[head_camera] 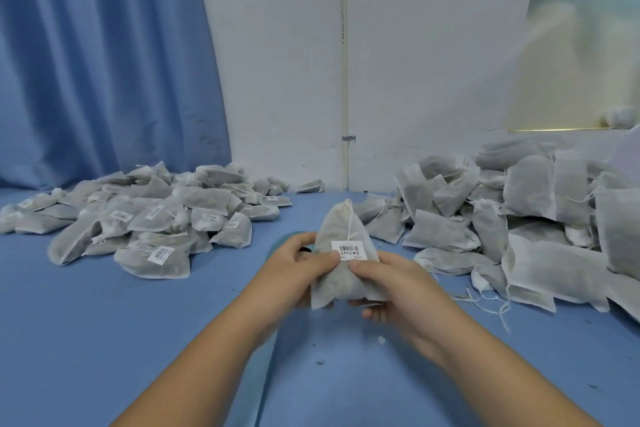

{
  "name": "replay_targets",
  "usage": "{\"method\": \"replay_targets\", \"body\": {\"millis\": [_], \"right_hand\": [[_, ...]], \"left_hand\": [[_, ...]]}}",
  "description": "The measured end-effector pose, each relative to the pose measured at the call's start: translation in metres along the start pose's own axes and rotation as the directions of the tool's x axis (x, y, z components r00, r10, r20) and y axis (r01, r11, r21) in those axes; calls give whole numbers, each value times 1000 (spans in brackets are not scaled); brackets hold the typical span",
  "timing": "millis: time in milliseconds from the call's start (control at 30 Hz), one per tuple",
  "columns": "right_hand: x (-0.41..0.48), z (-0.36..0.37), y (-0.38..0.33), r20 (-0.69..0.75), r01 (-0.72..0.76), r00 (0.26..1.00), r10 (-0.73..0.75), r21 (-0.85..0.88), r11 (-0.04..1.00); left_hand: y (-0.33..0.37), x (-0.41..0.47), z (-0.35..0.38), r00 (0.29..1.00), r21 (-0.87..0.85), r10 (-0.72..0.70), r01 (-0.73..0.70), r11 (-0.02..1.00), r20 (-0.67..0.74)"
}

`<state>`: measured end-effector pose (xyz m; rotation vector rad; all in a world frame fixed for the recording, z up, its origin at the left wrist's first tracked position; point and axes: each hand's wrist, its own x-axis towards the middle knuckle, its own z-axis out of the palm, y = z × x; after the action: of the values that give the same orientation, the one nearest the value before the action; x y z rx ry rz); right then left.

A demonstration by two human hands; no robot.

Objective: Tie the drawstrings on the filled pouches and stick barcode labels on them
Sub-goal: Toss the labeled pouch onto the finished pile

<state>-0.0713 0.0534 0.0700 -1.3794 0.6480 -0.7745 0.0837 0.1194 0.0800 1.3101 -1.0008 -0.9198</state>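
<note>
A filled white pouch [341, 284] stands upright between both hands over the blue table, its neck cinched and its drawstring hanging down the front. A white barcode label [347, 251] is stuck on its front face. My left hand [298, 269] grips the pouch's left side, with the thumb pressing at the label's lower left edge. My right hand [391, 284] holds the right side and underside, its thumb just below the label.
A heap of tied, labelled pouches [145, 218] lies at the left. A larger heap of pouches without labels [519, 218] fills the right, loose strings trailing at its front. Blue curtain and white wall stand behind. A blue round object peeks out behind my left hand.
</note>
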Motion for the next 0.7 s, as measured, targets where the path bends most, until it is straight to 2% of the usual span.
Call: {"method": "replay_targets", "body": {"millis": [167, 333, 567, 700], "right_hand": [[31, 31, -5, -18, -42, 999, 43, 16, 999], [61, 51, -3, -27, -109, 994, 109, -2, 994], [116, 90, -2, 8, -121, 993, 121, -64, 991], [158, 127, -33, 91, 35, 995, -52, 176, 984]], "left_hand": [[-11, 16, -40, 982, -101, 4, -23, 995, -189], [-27, 39, -76, 921, -245, -25, -76, 967, -388], [-48, 53, -110, 851, -317, -71, -115, 941, -520], [-47, 51, -116, 841, -304, -55, -132, 943, -538]]}}
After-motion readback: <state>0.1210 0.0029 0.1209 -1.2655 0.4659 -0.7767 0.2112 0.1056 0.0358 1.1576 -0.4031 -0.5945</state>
